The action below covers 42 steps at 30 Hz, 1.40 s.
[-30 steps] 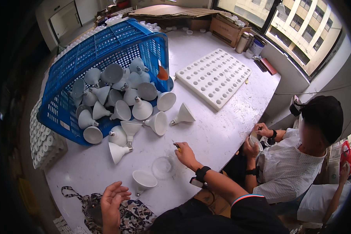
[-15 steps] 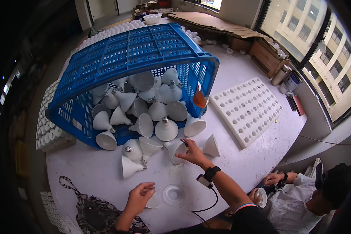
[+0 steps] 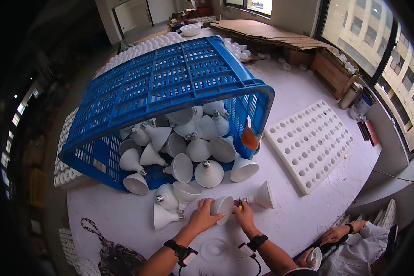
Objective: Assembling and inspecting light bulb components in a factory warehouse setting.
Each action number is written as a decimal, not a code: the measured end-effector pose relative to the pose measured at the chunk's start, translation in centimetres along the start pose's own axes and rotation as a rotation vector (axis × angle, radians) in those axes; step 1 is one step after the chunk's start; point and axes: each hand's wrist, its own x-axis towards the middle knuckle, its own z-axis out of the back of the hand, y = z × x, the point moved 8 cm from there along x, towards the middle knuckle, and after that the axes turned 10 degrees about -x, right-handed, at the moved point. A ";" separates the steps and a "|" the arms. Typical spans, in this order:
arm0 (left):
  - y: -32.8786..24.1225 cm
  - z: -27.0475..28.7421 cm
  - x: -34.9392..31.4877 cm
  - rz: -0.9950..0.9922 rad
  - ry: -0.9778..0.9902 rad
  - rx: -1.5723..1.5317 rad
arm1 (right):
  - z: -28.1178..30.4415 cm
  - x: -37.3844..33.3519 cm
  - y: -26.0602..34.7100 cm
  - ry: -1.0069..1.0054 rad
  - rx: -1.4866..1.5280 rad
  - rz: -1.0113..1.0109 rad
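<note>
My left hand (image 3: 202,215) is closed on a white cone-shaped lamp shell (image 3: 223,208), its wide open side facing right. Close to that rim, my right hand (image 3: 244,215) grips a small tool with a yellow and black handle (image 3: 240,207); its kind is unclear. Just beyond the right hand lies another lamp shell (image 3: 263,195) on its side, screw base toward the hand. Left of my left hand, several shells lie together, one white shell (image 3: 164,217) nearest me. On the table between my forearms is a clear round cover (image 3: 214,250).
A blue plastic crate (image 3: 170,94) lies on its side, full of lamp shells, behind my hands. A white foam tray with holes (image 3: 310,142) rests at right. Patterned cloth (image 3: 119,260) lies front left. A co-worker's hand (image 3: 334,234) is at lower right, near a white round part (image 3: 315,258).
My left hand has come up from the front of the table and taken hold of the lamp shell. My right hand has moved to the shell's right side, still with the tool.
</note>
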 end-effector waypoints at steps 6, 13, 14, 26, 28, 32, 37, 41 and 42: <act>1.0 -0.9 -0.7 -0.022 0.090 -0.080 | 0.0 -0.7 1.5 -0.018 -0.062 0.103; 2.5 -3.0 -1.0 -0.135 0.259 0.115 | -1.2 -1.7 1.7 0.194 0.067 -0.187; 1.6 -3.0 -1.3 -0.137 0.262 0.114 | -0.9 -1.9 1.9 0.191 0.065 -0.188; -4.8 0.1 -19.8 -0.375 0.122 -0.244 | -2.7 -17.3 11.0 0.654 0.101 0.074; -4.1 -0.4 -22.5 -0.367 0.134 -0.249 | -2.8 -20.3 11.7 0.635 0.119 0.105; -3.8 0.1 -26.5 -0.422 0.093 -0.214 | -3.1 -24.0 12.7 0.591 0.036 0.326; -3.1 0.5 -30.2 -0.537 0.055 -0.201 | -3.8 -27.9 13.4 0.623 0.061 0.359; -2.6 0.5 -31.7 -0.588 0.087 -0.184 | -3.7 -29.9 14.0 0.561 0.045 0.523; -2.7 0.6 -31.9 -0.614 0.096 -0.190 | -3.5 -30.2 14.2 0.531 0.056 0.533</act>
